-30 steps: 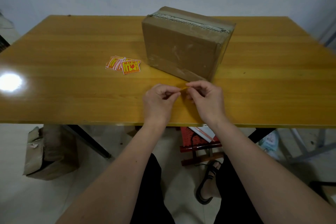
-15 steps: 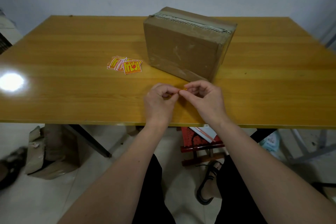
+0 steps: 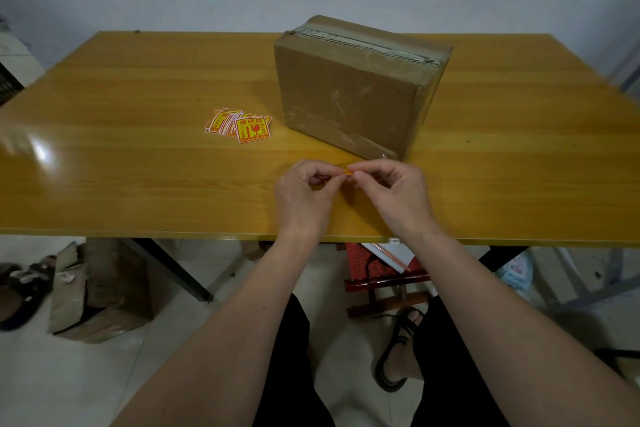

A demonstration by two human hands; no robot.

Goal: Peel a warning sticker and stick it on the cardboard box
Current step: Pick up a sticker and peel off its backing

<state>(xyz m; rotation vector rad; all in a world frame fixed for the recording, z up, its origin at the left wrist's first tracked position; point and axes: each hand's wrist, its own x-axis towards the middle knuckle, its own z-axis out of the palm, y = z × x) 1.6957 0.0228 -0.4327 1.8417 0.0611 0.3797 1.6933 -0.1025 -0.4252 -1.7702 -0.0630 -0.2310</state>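
Observation:
A brown cardboard box (image 3: 349, 94) stands on the wooden table (image 3: 138, 166), slightly right of centre, its taped top facing up. A small pile of orange-and-yellow warning stickers (image 3: 240, 126) lies to its left. In front of the box, my left hand (image 3: 304, 198) and my right hand (image 3: 394, 194) meet fingertip to fingertip and pinch one warning sticker (image 3: 347, 170) between them. Only a sliver of its orange edge shows; the rest is hidden by my fingers.
Under the table stand a crushed cardboard box (image 3: 93, 291) at the left and a red stool with papers (image 3: 381, 267) in the middle. A sandal (image 3: 20, 288) lies at the far left. My foot in a black sandal (image 3: 398, 347) rests on the floor.
My hands have stayed together in front of the box, the fingertips shifting slightly on the sticker. The view has tilted a little, and a sandal has come into sight at the left.

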